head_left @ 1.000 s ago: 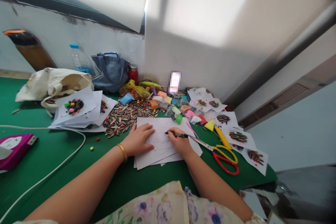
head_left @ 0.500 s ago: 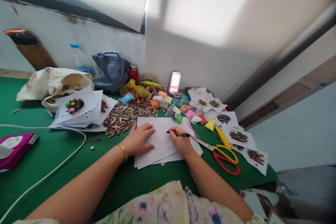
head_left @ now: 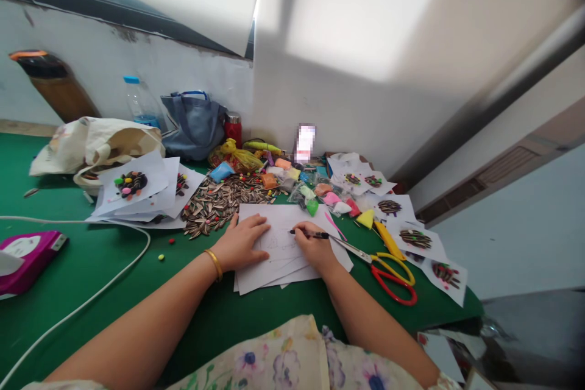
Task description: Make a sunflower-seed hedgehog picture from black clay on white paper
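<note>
My left hand lies flat on the left part of a white sheet of paper, fingers spread. A black pen is gripped in my right hand, its tip over the sheet. Faint drawn lines show on the paper between both hands. More sheets lie under the top one. Just right of my right hand are scissors with one yellow and one red handle. A pile of striped sunflower seeds spreads beyond my left hand.
Bags of coloured clay sit behind the paper. Sheets with seed pictures line the right edge, and a stack lies left. A yellow cutter is by the scissors. A white cable crosses the left, near a purple box.
Both hands stay almost where they were. The pen in my right hand has shifted very slightly in angle.
</note>
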Demonstrator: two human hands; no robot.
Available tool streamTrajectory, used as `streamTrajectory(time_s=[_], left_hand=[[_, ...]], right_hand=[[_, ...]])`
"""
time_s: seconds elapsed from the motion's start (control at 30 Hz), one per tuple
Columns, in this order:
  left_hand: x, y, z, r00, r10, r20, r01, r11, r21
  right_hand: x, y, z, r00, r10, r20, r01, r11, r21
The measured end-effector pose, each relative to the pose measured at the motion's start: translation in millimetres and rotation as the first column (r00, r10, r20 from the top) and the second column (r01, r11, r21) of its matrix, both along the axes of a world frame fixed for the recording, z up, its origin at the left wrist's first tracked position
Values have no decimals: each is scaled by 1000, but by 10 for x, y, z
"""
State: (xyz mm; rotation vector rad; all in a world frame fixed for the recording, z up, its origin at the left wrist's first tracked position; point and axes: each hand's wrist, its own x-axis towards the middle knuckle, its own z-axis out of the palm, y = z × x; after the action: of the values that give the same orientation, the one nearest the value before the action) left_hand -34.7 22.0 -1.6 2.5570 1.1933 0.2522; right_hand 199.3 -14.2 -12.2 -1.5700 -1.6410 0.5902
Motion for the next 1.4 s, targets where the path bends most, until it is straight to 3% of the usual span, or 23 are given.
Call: streamTrajectory(time_s=[0.57,1.1,1.4], left_hand=[[-6,6,-10,1000,3,19,-3,1000,-12],[0,-6,6,1000,8,10,-8,1000,-11],[-4,0,-2,1000,5,10,-5,1000,-7]], right_hand=[[0,2,15,999,-27,-24,28,999,39],[-154,-119,88,985,166,37,-168,985,42],[-124,-97,43,990,144,10,-144,988,49]])
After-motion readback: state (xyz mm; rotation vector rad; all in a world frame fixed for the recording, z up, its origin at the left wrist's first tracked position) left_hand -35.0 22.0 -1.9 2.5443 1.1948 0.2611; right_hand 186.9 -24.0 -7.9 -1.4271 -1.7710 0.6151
